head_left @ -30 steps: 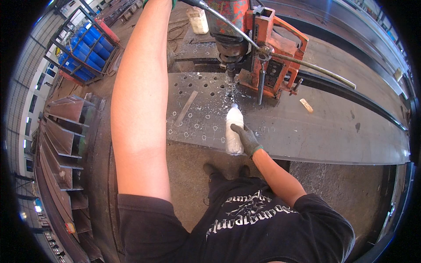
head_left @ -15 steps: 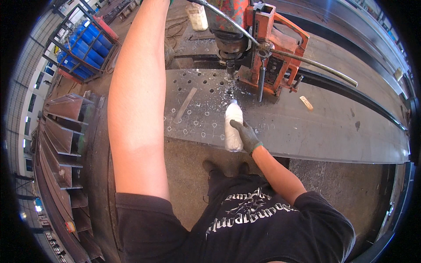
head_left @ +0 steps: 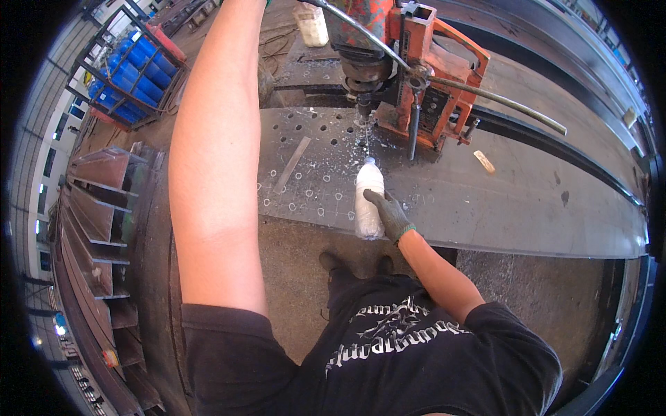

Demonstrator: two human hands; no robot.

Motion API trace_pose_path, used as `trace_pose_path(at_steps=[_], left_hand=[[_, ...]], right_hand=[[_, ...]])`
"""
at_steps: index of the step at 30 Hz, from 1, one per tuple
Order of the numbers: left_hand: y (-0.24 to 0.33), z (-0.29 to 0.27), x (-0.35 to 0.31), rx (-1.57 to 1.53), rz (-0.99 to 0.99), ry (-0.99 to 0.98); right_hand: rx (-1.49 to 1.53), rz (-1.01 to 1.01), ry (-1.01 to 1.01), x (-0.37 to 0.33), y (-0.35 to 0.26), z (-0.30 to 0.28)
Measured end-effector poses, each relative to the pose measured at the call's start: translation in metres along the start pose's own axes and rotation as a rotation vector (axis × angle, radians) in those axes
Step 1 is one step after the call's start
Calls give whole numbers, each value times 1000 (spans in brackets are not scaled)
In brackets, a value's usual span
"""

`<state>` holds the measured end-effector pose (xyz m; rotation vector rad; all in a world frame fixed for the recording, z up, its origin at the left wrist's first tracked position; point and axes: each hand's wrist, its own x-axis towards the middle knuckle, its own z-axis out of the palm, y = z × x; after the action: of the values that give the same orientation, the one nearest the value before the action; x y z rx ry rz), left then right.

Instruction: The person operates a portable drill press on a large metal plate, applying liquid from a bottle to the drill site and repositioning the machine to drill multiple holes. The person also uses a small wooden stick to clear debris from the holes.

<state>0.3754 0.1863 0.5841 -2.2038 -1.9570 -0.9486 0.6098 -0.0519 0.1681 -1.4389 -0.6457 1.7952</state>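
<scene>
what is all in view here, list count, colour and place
steel plate: 1, grey, across the middle
drilling machine: 1, orange-red, top centre
drilled holes: several, dark, plate's left part
chalk rings: several, white, nearer than the holes
metal strip: 1, grey, left plate
block: 1, tan, plate, right of machine
jug: 1, whitish, top, left of machine
cylinders: several, blue, upper left
steel beams: several, brownish, left edge
bottle: 1, white, over plate's near edge
shirt: 1, black, bottom
shoes: 2, dark, beyond shirt
arms: 2, bare, left and right
right fingers: several, grey-gloved, on bottle
left fingers: outside picture
</scene>
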Motion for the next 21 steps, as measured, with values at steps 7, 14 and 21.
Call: trace_pose_path(at_steps=[7, 14, 21], left_hand=[[-3, 0, 3, -23, -11, -22], [4, -4, -4, 4, -2, -22], [-22, 12, 21, 183, 138, -21]], right_hand=[[10, -16, -17, 6, 6, -4], [43, -4, -7, 9, 8, -6], [5, -36, -9, 11, 9, -7]])
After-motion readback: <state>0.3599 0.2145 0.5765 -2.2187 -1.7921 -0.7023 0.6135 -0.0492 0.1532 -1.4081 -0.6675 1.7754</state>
